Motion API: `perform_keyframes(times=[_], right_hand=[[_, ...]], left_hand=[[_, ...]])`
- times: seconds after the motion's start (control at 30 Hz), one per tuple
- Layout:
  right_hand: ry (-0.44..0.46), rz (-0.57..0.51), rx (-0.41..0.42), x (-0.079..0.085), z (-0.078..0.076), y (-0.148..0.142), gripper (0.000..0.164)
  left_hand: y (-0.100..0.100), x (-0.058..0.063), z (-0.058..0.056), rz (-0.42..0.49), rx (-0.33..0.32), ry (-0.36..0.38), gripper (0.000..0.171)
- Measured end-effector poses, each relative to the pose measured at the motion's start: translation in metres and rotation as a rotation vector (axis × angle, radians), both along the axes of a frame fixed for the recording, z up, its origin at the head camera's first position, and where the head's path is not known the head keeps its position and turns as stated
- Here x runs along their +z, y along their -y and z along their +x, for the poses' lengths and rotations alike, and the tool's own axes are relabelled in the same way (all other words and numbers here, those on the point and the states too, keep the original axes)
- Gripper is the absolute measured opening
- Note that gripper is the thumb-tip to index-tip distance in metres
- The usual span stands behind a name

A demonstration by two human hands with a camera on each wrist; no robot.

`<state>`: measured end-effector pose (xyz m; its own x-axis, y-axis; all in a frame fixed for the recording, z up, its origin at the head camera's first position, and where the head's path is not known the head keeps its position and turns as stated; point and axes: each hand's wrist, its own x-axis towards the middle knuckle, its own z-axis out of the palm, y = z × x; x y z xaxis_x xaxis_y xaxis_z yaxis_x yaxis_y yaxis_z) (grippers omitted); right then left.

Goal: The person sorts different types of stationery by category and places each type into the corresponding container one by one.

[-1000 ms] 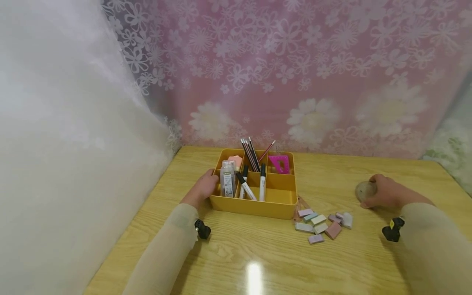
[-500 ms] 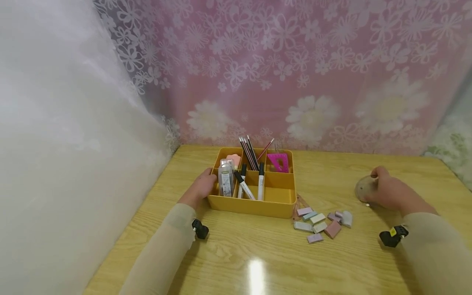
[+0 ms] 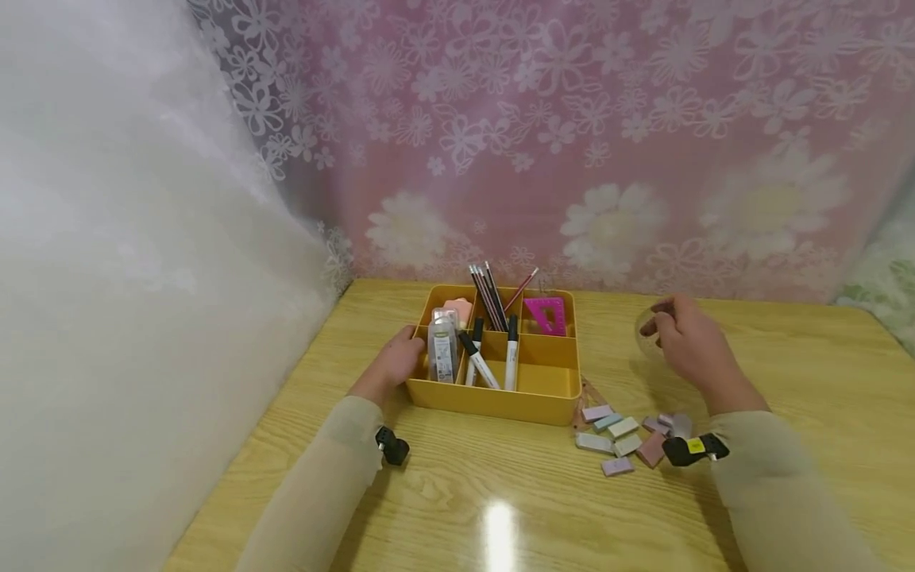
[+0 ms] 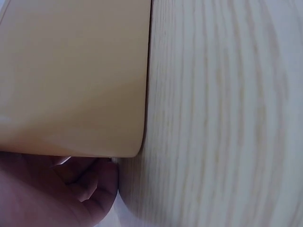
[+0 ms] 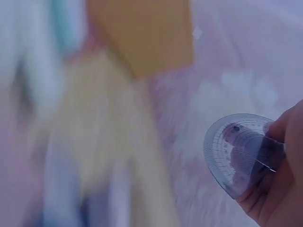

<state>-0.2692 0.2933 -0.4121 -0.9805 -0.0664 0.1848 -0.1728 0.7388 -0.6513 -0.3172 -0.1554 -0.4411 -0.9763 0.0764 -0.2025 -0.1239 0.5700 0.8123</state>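
Observation:
A clear half-round protractor is pinched between the thumb and fingers of my right hand, raised over the table to the right of a yellow desk organizer. My left hand holds the organizer's left side, its fingers curled at the end wall; the left wrist view shows them low beside the box. In the organizer stand white markers with black caps, a clear plastic case, several pencils and a pink set square. A peach-coloured item sits in the back left compartment.
Several pastel erasers lie loose on the wooden table, just right of the organizer's front corner. Brownish strips lie beside that corner. A flowered pink curtain hangs behind, and white cloth hangs at left.
My right hand has lifted the protractor off the table at far right and carried it leftward, toward the organizer. The left hand has stayed at the organizer's side.

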Motion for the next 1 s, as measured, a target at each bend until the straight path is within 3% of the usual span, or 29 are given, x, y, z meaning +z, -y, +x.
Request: perform_keyframes(times=[0.1, 0.27, 0.43, 0.77, 1.0], right_hand=[[-0.068, -0.083, -0.012, 0.011, 0.003, 0.025, 0.044], [-0.222, -0.122, -0.029, 0.027, 0.001, 0.057, 0.035], [-0.329, -0.159, -0.053, 0.028, -0.001, 0.074, 0.031], [-0.287, -0.210, -0.073, 0.006, -0.010, 0.088, 0.032], [-0.255, -0.214, -0.053, 0.002, -0.015, 0.095, 0.037]], left_hand=[[0.000, 0.002, 0.000, 0.016, 0.004, 0.012, 0.058], [-0.001, 0.005, -0.002, 0.011, 0.003, 0.013, 0.057], [-0.001, 0.004, -0.001, 0.011, -0.008, 0.005, 0.057], [0.001, 0.001, -0.001, 0.013, -0.003, 0.014, 0.057], [0.001, 0.003, -0.001, 0.027, 0.011, 0.036, 0.058]])
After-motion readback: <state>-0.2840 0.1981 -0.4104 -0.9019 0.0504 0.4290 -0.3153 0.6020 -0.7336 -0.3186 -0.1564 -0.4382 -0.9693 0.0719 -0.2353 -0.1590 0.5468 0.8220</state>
